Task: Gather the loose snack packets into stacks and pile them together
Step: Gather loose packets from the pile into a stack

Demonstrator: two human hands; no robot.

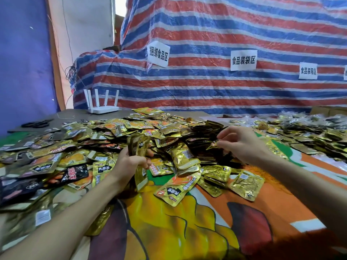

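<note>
Grips an upright stack of gold packets (139,145) in the curled left hand (131,162) above the loose heap (131,128) (gold foil, mostly) on the printed cloth (187,222); pinches one packet (212,145) between right hand (242,142) fingertips.

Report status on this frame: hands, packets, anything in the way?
Left hand grips an upright stack of packets. Right hand pinches one packet at the loose heap. Nothing blocks either hand.

Bare left hand (129,162) and right hand (242,143) (forearms (75,212) likewise unsleeved).
</note>
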